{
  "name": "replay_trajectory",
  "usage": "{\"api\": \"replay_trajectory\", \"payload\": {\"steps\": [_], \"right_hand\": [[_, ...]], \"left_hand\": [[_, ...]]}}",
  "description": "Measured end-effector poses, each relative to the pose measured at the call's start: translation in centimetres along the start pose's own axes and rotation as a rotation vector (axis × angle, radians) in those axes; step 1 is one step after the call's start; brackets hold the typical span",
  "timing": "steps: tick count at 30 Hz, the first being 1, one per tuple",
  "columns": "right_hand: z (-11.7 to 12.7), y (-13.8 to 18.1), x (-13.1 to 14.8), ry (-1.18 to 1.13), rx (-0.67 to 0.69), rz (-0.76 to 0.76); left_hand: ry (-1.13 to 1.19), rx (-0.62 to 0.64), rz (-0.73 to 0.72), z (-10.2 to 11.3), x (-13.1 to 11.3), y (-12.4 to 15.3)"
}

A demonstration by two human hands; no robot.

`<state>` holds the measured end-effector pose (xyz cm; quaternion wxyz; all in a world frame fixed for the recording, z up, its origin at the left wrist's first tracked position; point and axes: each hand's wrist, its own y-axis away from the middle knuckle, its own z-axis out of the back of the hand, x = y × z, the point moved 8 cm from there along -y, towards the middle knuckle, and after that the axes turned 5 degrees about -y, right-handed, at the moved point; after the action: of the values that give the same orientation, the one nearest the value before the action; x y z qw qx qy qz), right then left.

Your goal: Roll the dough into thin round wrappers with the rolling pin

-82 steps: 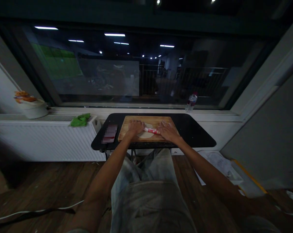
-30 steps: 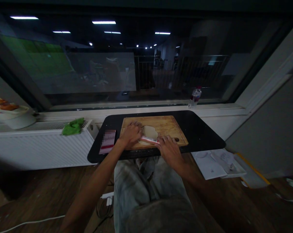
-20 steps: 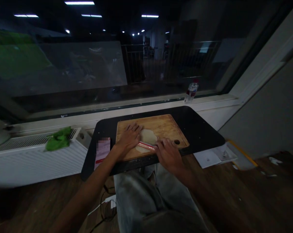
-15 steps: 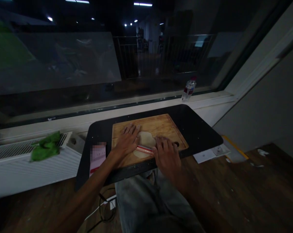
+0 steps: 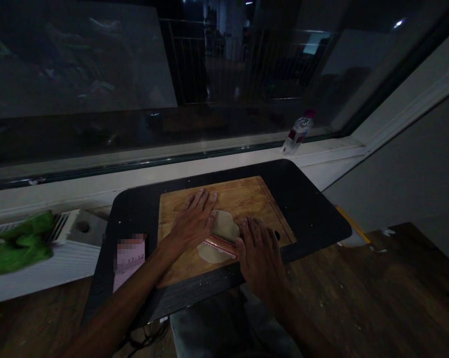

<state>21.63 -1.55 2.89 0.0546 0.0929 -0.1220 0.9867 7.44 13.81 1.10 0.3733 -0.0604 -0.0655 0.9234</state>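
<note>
A thin, pale sheet of dough (image 5: pixel 225 224) lies on a wooden cutting board (image 5: pixel 239 191). Across it rests a short, reddish cylinder (image 5: pixel 221 245) with red-and-white edging, like a rolling pin; both its ends are hidden under my hands. My left hand (image 5: pixel 194 221) lies over the left end, palm down, its fingers stretched forward and apart above the board. Over the right end lies my right hand (image 5: pixel 260 248), also palm down, with fingers extended beside the dough's right edge. The dough shows both in front of and behind the cylinder.
The board sits on a black table (image 5: pixel 314 214). A phone (image 5: pixel 129 263) with a pink screen lies by my left forearm. A water bottle (image 5: pixel 298 133) stands on the windowsill. Left of the table, a green cloth (image 5: pixel 21 243) drapes over a white radiator (image 5: pixel 53 268).
My view has tilted down and come closer to the board. The cylinder has turned slightly on the dough, showing more of its reddish surface. Both hands remain on it.
</note>
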Motion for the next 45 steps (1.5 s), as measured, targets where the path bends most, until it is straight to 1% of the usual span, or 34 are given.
{"api": "replay_trajectory", "payload": {"steps": [4,7,10,12,15,20,23,25,27,30,32,35,37,39,41,45], "right_hand": [[-0.3,-1.1,-1.2,0.035,0.016,-0.036],[-0.2,-2.1,-1.8,0.057,0.006,-0.060],[-0.2,-3.0,-2.3,0.053,-0.009,-0.054],[-0.4,-3.6,-2.8,0.041,-0.016,-0.048],[-1.1,-4.9,-3.8,0.021,0.003,-0.037],[-1.9,-6.6,-5.0,0.040,0.095,-0.059],[-1.2,-6.6,-5.2,0.029,0.057,-0.131],[-0.5,-6.1,-4.7,0.003,-0.005,-0.147],[0.1,-5.3,-3.9,-0.010,-0.058,-0.117],[0.9,-3.7,-2.4,-0.012,-0.127,-0.026],[1.5,-2.7,-1.5,-0.033,-0.160,0.055],[2.1,-1.6,-0.5,-0.112,-0.156,0.202],[2.3,-0.9,0.1,-0.166,-0.137,0.299],[2.4,-0.2,0.5,-0.200,-0.127,0.357],[2.2,0.6,0.8,-0.211,-0.121,0.349],[1.0,1.7,1.8,-0.173,-0.074,0.277]], "left_hand": [[0.021,-0.006,-0.005,-0.3,-0.2,-1.7],[0.034,-0.048,-0.020,0.5,-0.6,-3.0],[0.051,-0.099,-0.022,1.4,-0.7,-3.7],[0.057,-0.112,-0.021,1.7,-0.7,-4.2],[0.051,-0.101,-0.018,1.5,-0.5,-5.2],[0.047,-0.069,-0.009,0.8,-0.3,-7.5],[0.046,-0.054,0.014,0.6,-0.2,-8.0],[0.048,-0.053,0.044,0.6,0.0,-7.6],[0.061,-0.054,0.088,0.6,0.2,-6.7],[0.108,-0.050,0.155,0.7,0.8,-4.8],[0.144,-0.060,0.163,1.0,1.0,-3.4],[0.184,-0.114,0.123,2.0,1.3,-1.3],[0.201,-0.150,0.057,2.6,1.1,-0.1],[0.183,-0.164,-0.005,2.8,0.7,1.0],[0.124,-0.168,-0.015,2.6,0.3,1.8],[0.013,-0.157,0.018,2.2,-0.5,3.1]]}}
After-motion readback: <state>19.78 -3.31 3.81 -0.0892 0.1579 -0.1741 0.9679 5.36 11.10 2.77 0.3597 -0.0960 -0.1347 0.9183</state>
